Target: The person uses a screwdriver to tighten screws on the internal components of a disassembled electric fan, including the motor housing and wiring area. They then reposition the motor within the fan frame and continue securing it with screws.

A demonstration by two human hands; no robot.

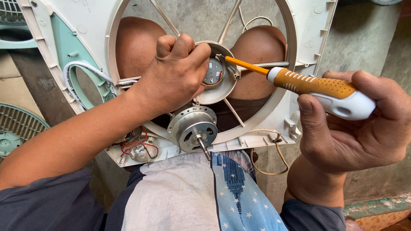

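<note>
The left hand (177,70) is clenching the round white plastic motor mount (218,72) in the white plastic fan frame (308,38), propped on the knees. The right hand (351,124) is gripping an orange-handled screwdriver (317,87), tip at the mount. The frame looks light and brittle; best held by its rim.

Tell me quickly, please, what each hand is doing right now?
Left hand: closed, gripping the round motor mount of the white fan frame.
Right hand: closed around the orange-and-white screwdriver, its tip at the mount.
</note>
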